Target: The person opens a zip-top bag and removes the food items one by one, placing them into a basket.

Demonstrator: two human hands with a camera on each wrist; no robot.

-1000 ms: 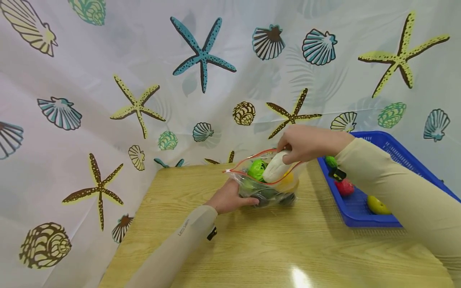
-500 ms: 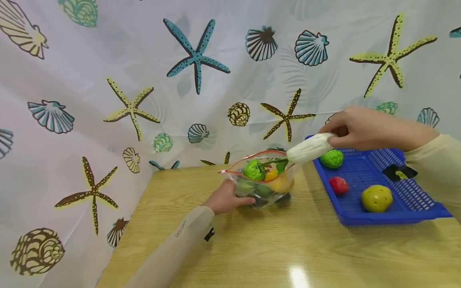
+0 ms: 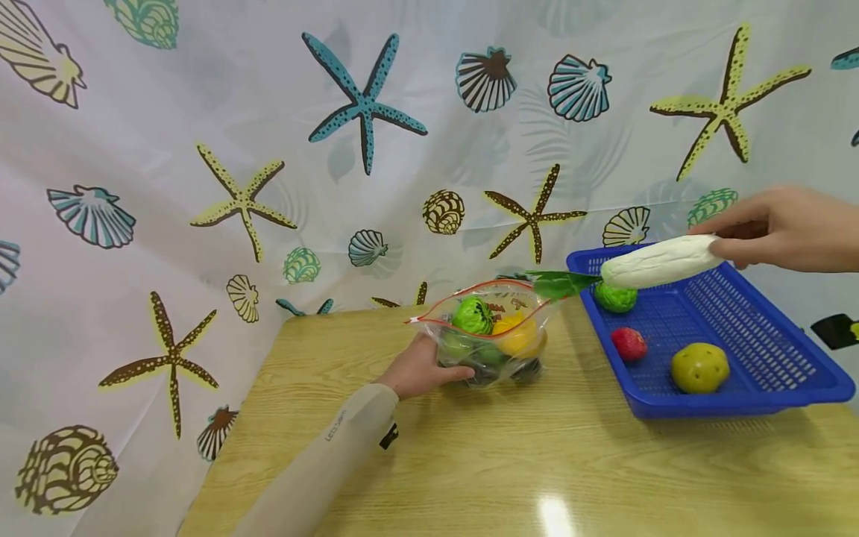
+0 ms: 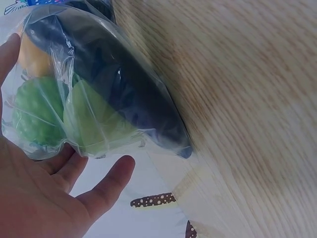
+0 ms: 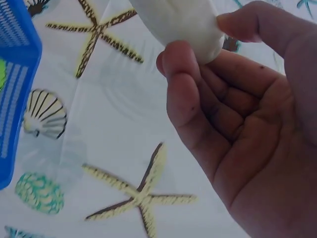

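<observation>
My right hand [image 3: 792,227] grips one end of a white radish [image 3: 661,262] and holds it over the back of the blue basket. Its green leaves [image 3: 567,283] point left, overlapping the bag's right edge. In the right wrist view, thumb and fingers pinch the radish's pale end [image 5: 190,29]. At the table's middle, my left hand [image 3: 423,367] holds the left side of a clear zip bag [image 3: 496,373] whose red-edged mouth gapes. Inside are a bumpy green item [image 3: 473,316], an orange-yellow one [image 3: 515,335] and, seen from the left wrist, a dark eggplant [image 4: 114,69].
The blue basket [image 3: 772,406] stands on the right of the wooden table [image 3: 470,455]. In it lie a green bumpy item [image 3: 615,297], a small red fruit [image 3: 628,344] and a yellow potato-like piece [image 3: 700,368]. A shell-patterned curtain [image 3: 282,89] hangs behind.
My right hand has drawn the radish up out of the bag's mouth and carried it right, over the basket. My left hand stays at the bag.
</observation>
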